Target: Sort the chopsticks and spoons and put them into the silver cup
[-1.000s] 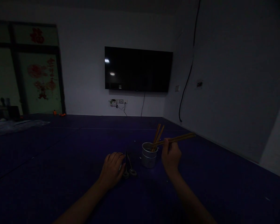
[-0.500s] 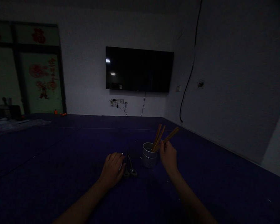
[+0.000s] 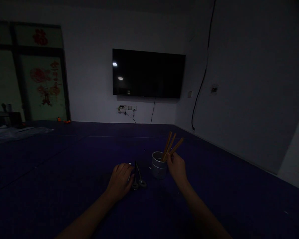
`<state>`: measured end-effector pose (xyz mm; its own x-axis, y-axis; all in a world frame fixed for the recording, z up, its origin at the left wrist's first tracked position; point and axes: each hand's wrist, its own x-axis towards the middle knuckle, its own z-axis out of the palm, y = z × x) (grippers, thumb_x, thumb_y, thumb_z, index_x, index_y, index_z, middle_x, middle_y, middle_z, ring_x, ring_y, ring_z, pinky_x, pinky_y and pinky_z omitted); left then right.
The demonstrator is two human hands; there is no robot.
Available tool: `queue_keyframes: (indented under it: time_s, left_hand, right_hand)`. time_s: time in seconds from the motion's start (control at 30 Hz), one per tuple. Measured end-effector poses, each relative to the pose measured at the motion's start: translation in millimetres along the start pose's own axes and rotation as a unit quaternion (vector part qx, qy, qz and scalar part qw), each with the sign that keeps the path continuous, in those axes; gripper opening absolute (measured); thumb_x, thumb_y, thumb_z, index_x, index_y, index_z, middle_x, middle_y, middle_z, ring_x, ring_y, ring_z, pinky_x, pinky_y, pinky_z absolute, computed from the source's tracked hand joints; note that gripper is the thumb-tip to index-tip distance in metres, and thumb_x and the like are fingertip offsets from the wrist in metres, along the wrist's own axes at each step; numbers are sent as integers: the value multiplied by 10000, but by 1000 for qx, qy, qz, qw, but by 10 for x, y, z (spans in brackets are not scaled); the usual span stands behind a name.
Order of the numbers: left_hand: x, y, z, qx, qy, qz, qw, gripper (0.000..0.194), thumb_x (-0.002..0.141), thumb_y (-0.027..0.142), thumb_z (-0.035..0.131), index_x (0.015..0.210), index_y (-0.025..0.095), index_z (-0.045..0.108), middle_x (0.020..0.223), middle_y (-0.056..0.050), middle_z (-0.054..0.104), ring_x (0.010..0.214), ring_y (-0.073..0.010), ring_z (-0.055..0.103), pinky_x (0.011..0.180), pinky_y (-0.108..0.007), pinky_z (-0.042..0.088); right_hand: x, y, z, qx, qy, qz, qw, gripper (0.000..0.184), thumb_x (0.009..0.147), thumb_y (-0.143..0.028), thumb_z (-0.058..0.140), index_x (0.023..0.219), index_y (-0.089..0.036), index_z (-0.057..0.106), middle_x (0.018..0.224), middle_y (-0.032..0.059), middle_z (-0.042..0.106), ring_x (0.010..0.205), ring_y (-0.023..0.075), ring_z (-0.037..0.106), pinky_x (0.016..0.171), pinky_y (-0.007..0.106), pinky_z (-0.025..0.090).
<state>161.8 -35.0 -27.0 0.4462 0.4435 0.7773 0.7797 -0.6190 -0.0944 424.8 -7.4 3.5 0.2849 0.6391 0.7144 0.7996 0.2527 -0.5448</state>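
Note:
My right hand (image 3: 177,169) is closed, thumb and fingers pinching wooden chopsticks (image 3: 177,145) at the rim of a grey metal cup (image 3: 159,170). The pinched chopsticks slant up to the right, their lower ends by the cup's mouth. Other wooden sticks (image 3: 167,141) lean inside the cup, tops above its rim. My left hand (image 3: 120,181) rests on the dark blue surface, fingers curled over a slim white object (image 3: 130,164); most of that object is hidden. Scissors (image 3: 141,181) lie between the left hand and the cup, handles toward me.
The dark blue surface (image 3: 89,159) stretches to the walls. Clear plastic sheeting (image 3: 27,132) and a dark box (image 3: 6,118) are at the far left. Small orange items (image 3: 67,121) lie near the door. A television (image 3: 149,73) hangs on the wall, and a cable (image 3: 201,83) dangles at right.
My right hand has moved left, closer to the cup, bringing the pinched chopsticks inward and lower over its rim. My left hand and the scissors have stayed in place.

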Motion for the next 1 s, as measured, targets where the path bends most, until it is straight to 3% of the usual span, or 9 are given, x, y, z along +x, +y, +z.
queue_keyframes:
  time_s: [0.67,1.0]
  left_hand:
    - [8,17,-1,-10,-46,-21,999,261,900,232,360,1059,195,563,1048,-72,629,1009,-204,523,864,-367,391]
    - [9,-1,22,-12,-51,-20,998,237,895,228,377,1027,193,570,1004,-70,632,976,-199,534,842,-363,395]
  right_hand:
    - [4,41,-18,-11,-12,2,1000,386,851,-461,435,737,-160,648,737,103,680,655,203,607,600,277,391]
    - [-59,-39,-20,-80,-83,55,992,457,957,-376,268,959,-181,681,912,99,713,798,204,652,635,259,396]
